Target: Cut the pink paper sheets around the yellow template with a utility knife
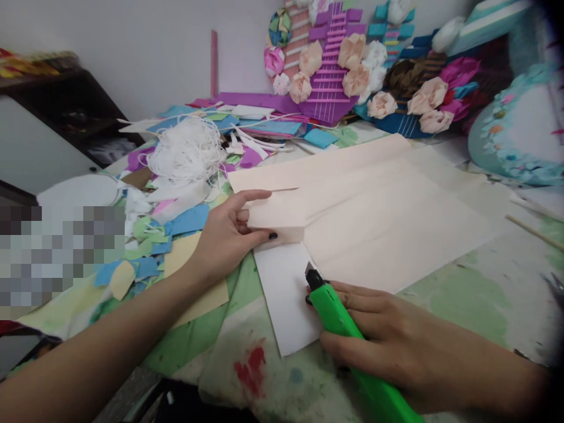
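A large pale peach sheet of paper [361, 205] lies on the table, its near left part folded over into a flap. My left hand [222, 232] pinches that folded part, thumb in front and index finger stretched along the top. In my right hand [392, 329] is a green utility knife [341, 317], its short blade out and pointing up and away, close to the near edge of the fold. Under the knife and the fold lies a piece of white paper [286, 294]. Whether the blade touches any paper, I cannot tell.
A tangle of white string [187, 147] sits at the back left among coloured paper scraps [189, 218]. Paper-flower guitar shapes [330, 70] stand against the wall. At the right are a thin stick [535, 232] and a metal tool's tip [556, 285]. A paint-stained cloth [467, 299] covers the table.
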The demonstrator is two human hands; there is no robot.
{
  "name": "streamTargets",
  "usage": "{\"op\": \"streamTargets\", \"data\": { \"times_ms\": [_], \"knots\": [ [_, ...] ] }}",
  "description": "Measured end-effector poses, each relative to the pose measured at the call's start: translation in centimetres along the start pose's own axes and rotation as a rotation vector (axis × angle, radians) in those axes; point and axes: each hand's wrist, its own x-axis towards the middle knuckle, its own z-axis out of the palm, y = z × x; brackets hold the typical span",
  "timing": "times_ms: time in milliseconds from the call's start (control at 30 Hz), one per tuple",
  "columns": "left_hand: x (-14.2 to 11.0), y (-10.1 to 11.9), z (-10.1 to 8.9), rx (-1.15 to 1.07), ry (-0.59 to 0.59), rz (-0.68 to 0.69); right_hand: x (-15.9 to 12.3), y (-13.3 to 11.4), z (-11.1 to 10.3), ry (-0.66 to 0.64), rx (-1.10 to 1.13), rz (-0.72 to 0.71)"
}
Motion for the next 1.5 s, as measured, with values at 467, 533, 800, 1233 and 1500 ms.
{"op": "streamTargets", "data": {
  "times_ms": [467, 533, 800, 1233, 1500],
  "knots": [
    [0.1, 0.6, -0.1, -0.041, -0.036, -0.068, 0.0, -0.1, 0.0, 0.001, 0.004, 0.0],
    [0.1, 0.7, -0.2, -0.039, -0.03, -0.083, 0.0, -0.1, 0.0, 0.001, 0.005, 0.002],
    [0.4, 0.6, -0.4, -0.008, 0.0, -0.103, 0.0, 0.0, -0.1, -0.003, 0.005, 0.0],
    [0.9, 0.7, -0.8, 0.065, -0.021, -0.101, 0.1, -0.2, -0.1, -0.011, 0.004, 0.009],
    [1.3, 1.1, -0.8, 0.165, -0.07, -0.085, 0.2, -0.2, -0.1, -0.009, 0.017, 0.009]
  ]
}}
